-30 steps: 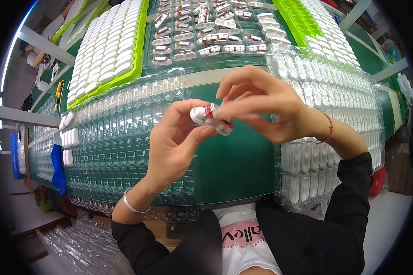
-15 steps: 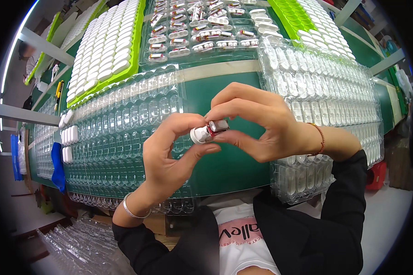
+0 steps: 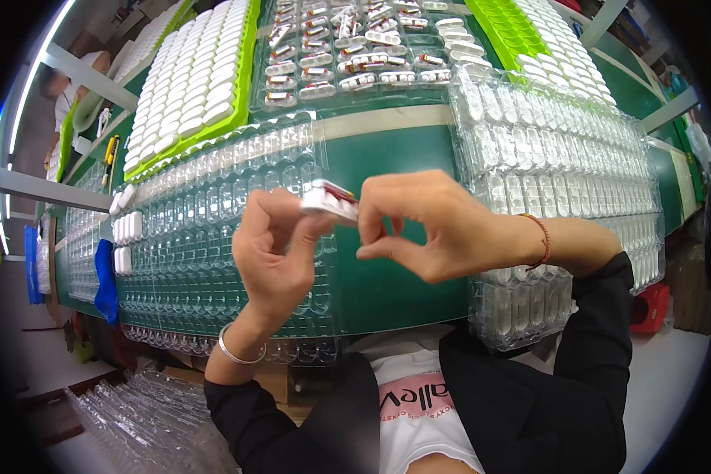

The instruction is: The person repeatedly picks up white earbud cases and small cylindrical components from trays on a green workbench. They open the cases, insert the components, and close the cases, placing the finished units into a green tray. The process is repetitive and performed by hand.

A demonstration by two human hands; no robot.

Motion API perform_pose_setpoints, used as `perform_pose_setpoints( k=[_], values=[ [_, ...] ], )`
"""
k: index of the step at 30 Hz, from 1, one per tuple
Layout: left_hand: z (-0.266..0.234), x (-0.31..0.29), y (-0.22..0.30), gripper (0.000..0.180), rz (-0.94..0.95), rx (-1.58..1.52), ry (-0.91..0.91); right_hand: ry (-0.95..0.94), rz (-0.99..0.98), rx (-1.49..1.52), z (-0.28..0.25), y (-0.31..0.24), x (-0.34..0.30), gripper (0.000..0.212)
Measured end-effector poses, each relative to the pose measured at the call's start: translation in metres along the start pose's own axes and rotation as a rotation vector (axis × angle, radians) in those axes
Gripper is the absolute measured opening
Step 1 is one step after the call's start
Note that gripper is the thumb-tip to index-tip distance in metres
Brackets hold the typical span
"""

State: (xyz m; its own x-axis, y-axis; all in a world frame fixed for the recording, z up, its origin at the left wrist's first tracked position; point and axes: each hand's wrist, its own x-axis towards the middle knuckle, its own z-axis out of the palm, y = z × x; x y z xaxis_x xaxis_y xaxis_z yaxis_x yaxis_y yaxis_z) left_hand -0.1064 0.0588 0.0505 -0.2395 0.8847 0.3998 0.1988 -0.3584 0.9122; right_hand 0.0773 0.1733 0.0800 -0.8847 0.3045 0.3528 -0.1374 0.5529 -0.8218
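While the small white casing point(image 3: 330, 201) was up in the air between my hands, over the green table point(image 3: 395, 292), it tilted, its right end lower. My left hand point(image 3: 272, 249) had it nipped at the left end, thumb and forefinger closed on it, probably so that the rest lay free for my other fingers. My right hand point(image 3: 430, 221) was curled by the opposite end, thumb and forefinger tips close together; whether they touched the casing or gripped anything, I could not tell.

It looked long and rounded, with pale lumps along its side and a dark red strip with a touch of yellow on top, the details smeared by blur.

To my left lay a clear pocketed tray point(image 3: 213, 237), to my right stacked clear trays point(image 3: 521, 341) holding white pieces, both likely set there for short reaches. Beyond were rows of red-and-white units point(image 3: 316, 59), flanked by a green tray point(image 3: 230, 118) full of white shells point(image 3: 185, 71) and a second green tray point(image 3: 501, 31) with bare cups showing.
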Motion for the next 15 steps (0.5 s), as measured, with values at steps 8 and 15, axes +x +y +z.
perform_pose_setpoints(
  k=[8,15],
  values=[
    [-0.003,-0.004,-0.001,0.023,0.073,-0.088,-0.108,-0.072,0.185,0.315,-0.014,0.009,0.012,0.024],
    [0.004,-0.001,0.005,0.035,0.168,0.141,-0.127,0.104,-0.113,-0.065,-0.007,0.002,0.001,0.03]
  ],
)
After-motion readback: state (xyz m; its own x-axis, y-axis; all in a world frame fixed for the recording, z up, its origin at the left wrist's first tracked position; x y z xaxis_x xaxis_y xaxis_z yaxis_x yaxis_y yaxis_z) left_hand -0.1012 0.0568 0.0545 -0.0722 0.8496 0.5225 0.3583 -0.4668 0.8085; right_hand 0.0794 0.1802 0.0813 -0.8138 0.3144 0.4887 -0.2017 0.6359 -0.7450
